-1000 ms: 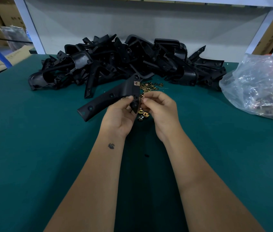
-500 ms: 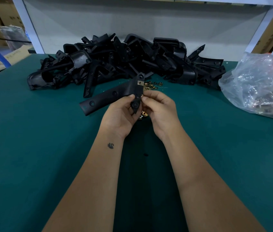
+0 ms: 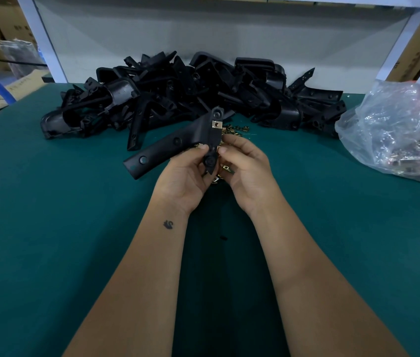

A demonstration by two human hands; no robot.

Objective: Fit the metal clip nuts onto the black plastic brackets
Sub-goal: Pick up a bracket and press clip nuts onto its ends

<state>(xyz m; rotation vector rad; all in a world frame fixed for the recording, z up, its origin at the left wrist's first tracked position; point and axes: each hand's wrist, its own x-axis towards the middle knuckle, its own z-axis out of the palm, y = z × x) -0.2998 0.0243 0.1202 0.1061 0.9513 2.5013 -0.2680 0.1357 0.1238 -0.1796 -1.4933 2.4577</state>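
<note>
No text, label or number here is clear enough to read.

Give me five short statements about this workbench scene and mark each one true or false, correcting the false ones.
1. The left hand holds a black bracket. True.
2. A metal clip nut already sits on that bracket. True.
3. The bracket pile lies near the person's elbows. False: it lies at the table's far side.
4. The table has a red cover. False: it is dark green.
5. A clear plastic bag lies to the right. True.
</note>
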